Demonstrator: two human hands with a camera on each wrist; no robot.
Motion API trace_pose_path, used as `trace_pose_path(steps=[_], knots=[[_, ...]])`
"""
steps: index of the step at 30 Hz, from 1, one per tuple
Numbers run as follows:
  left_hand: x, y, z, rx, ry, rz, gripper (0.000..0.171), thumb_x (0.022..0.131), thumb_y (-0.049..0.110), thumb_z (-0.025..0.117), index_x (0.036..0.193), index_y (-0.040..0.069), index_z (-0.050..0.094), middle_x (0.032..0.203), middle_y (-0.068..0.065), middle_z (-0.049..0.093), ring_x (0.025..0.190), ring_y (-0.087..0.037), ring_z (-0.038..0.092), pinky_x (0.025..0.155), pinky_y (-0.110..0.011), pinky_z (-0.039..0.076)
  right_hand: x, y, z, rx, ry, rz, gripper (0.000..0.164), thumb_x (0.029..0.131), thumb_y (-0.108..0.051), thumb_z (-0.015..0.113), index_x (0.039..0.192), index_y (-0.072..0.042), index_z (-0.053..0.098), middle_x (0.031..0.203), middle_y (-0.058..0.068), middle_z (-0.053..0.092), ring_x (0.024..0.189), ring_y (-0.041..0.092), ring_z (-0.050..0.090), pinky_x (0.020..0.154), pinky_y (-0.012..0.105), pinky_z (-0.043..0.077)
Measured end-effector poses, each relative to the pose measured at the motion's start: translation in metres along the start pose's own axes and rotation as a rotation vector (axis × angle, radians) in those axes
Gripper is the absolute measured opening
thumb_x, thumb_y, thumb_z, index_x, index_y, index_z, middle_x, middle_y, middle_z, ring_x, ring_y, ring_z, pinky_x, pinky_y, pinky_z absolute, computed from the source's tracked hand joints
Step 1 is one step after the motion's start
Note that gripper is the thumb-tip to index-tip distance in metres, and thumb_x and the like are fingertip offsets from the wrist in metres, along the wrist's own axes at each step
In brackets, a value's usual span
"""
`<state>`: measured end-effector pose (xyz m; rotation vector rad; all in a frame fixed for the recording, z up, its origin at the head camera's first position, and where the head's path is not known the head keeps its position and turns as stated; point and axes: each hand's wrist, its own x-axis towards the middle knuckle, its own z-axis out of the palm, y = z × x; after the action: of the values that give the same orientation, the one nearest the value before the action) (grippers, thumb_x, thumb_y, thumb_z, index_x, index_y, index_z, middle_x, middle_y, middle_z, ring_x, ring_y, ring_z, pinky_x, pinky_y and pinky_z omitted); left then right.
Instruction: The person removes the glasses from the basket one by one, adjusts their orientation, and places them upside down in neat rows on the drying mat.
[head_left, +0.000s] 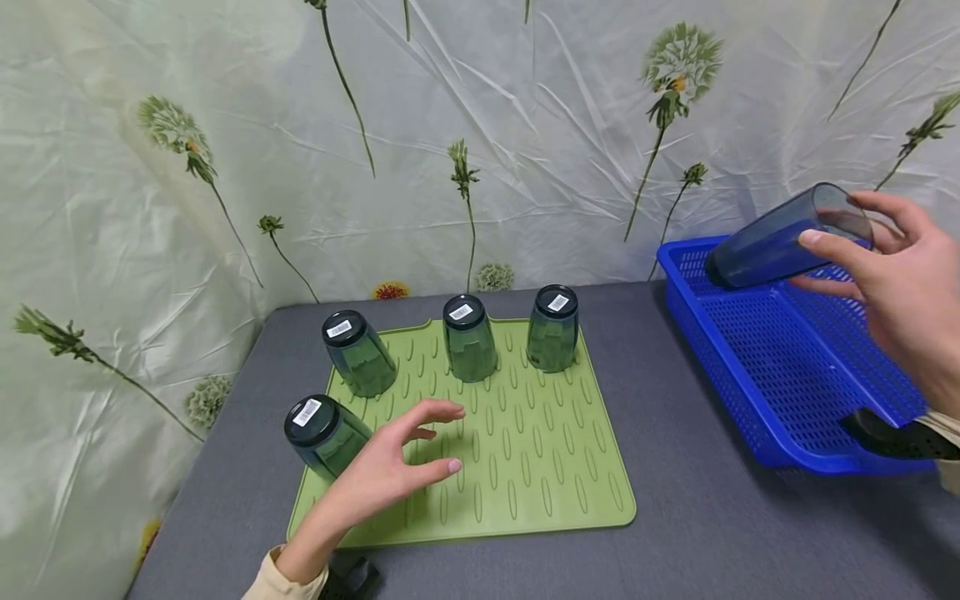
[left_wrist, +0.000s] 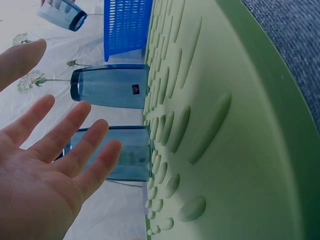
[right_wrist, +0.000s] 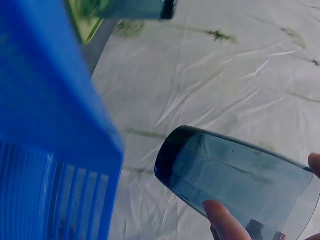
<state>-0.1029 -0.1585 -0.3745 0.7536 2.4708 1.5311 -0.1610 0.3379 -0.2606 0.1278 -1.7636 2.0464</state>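
Observation:
In the head view my right hand [head_left: 903, 275] grips a tinted drinking glass [head_left: 780, 237] near its rim. That glass is tilted, its dark base pointing left, above the blue basket [head_left: 675, 333]. My left hand [head_left: 390, 462] hovers over the green drying mat [head_left: 540, 508], fingers spread and holding nothing. Several similar glasses stand upside down on the mat: one at the near left [head_left: 330, 437] beside my left hand, one behind it [head_left: 360, 354], one at the back middle [head_left: 470, 337] and one at the back right [head_left: 553, 329]. White labels mark their bases.
A grey cloth [head_left: 675, 533] covers the table under mat and basket. Behind it hangs a pale curtain [head_left: 555, 167] printed with dandelions. The basket's perforated walls rise at the right, with a gap of cloth between it and the mat.

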Motion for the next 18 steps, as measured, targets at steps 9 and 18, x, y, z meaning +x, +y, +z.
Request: trace_pose_path(steps=[9, 18], knots=[[0.0, 0.0, 0.0, -0.014, 0.006, 0.007, 0.055, 0.084, 0.01, 0.079, 0.13, 0.028, 0.055, 0.132, 0.004, 0.059, 0.122, -0.027, 0.055, 0.101, -0.04, 0.046, -0.018, -0.009, 0.012, 0.19, -0.053, -0.016, 0.052, 0.088, 0.021, 0.054, 0.134, -0.003, 0.045, 0.106, 0.012, 0.069, 0.087, 0.019, 0.071, 0.053, 0.034, 0.059], [0.0, 0.0, 0.0, -0.038, 0.017, 0.018, 0.057, 0.085, 0.011, 0.078, 0.133, 0.028, 0.053, 0.131, 0.005, 0.06, 0.122, -0.028, 0.055, 0.1, -0.041, 0.048, -0.047, -0.017, 0.032, 0.201, -0.138, -0.053, 0.059, 0.087, 0.026, 0.05, 0.139, 0.001, 0.045, 0.127, 0.017, 0.055, 0.102, 0.024, 0.067, 0.062, 0.037, 0.06]])
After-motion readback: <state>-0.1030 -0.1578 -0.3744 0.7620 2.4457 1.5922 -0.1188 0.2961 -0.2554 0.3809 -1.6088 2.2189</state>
